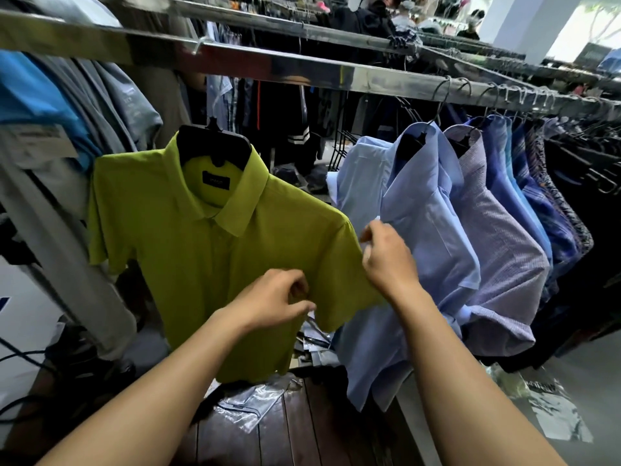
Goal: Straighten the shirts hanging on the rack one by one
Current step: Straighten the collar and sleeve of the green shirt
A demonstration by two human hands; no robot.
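A lime-green short-sleeved shirt (208,250) hangs on a black hanger (213,144) from the steel rack rail (302,67), facing me. My left hand (279,299) pinches the green fabric at the side seam under the shirt's right-hand sleeve. My right hand (386,255) is at that sleeve's outer edge, fingers curled on the fabric where it meets the light-blue shirt (426,230) hanging beside it. Further right hang a lilac checked shirt (500,257) and several blue ones (534,183).
Grey and blue garments (84,105) hang at the left. Plastic-wrapped items (248,401) lie on a dark wooden surface (302,432) below the shirts. More racks and people stand in the background. Cables trail at the lower left.
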